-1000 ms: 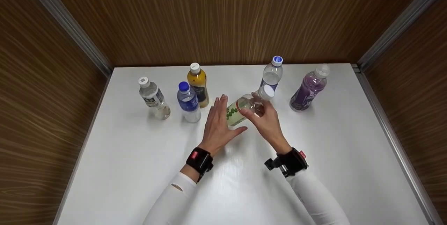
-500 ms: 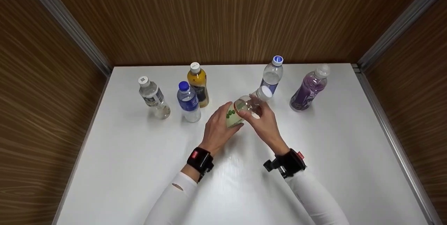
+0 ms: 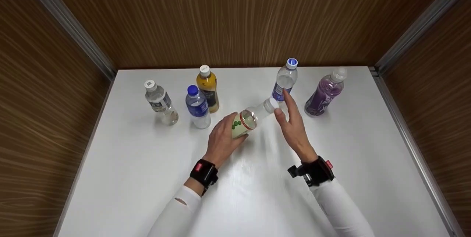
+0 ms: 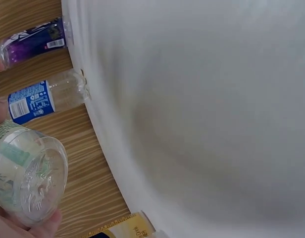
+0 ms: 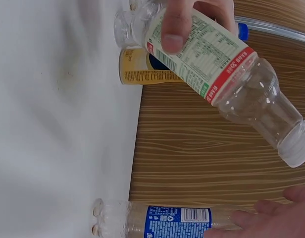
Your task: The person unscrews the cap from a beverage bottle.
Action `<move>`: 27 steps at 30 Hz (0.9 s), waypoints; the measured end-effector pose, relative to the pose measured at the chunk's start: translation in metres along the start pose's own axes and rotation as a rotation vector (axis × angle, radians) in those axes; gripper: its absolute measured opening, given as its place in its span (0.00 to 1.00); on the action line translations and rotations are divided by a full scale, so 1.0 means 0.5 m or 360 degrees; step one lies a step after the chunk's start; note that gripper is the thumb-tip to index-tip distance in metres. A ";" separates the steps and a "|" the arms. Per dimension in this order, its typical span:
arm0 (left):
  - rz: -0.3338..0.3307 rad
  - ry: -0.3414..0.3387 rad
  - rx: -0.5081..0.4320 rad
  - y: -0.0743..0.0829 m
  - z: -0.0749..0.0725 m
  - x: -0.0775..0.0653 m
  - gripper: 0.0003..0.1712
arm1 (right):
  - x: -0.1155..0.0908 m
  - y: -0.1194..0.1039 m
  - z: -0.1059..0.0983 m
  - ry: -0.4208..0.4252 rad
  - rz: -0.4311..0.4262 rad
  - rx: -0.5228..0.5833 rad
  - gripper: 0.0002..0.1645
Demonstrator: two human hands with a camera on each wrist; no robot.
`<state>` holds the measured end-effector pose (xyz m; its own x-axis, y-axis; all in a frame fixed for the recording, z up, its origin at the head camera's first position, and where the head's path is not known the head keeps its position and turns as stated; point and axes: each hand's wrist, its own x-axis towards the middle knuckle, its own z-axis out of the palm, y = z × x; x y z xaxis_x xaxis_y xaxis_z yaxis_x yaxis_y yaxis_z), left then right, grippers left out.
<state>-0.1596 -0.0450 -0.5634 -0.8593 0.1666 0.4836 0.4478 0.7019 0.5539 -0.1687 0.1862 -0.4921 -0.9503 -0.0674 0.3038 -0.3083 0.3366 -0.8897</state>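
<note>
While the left hand (image 3: 221,139) holds the green-label bottle (image 3: 245,121), its grip closed round the label near the base, the right hand (image 3: 295,128) is just beside the bottle's white cap (image 3: 272,105) with its grip wide, thumb and forefinger spread apart. The green-label bottle is raised off the bench (image 3: 121,178) and tilted, its neck slanting toward the right hand. Beyond that hand stands the blue-label bottle (image 3: 285,78); a fingertip overlaps it in the head view, and I cannot tell whether they touch. The purple bottle (image 3: 323,95) stands farther right. To the left, the blue-capped bottle (image 3: 198,108) is just in front of the yellow bottle (image 3: 208,88), and the clear bottle (image 3: 161,102) stands at the far left.
</note>
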 end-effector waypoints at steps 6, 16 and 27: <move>0.0078 0.0004 0.0058 -0.008 -0.005 -0.011 0.46 | 0.002 -0.009 -0.008 -0.0001 -0.0045 -0.0124 0.45; 0.0126 -0.0067 0.0205 -0.020 -0.010 -0.026 0.44 | 0.003 -0.001 0.004 0.0025 -0.0193 -0.0492 0.24; 0.0138 -0.0094 0.0340 -0.003 -0.006 -0.028 0.60 | -0.004 0.007 0.026 0.0101 -0.0264 -0.0714 0.17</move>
<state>-0.1476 -0.0505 -0.5691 -0.8356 0.2687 0.4791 0.4637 0.8127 0.3530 -0.1685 0.1750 -0.5002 -0.8810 -0.1016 0.4620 -0.3937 0.6990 -0.5970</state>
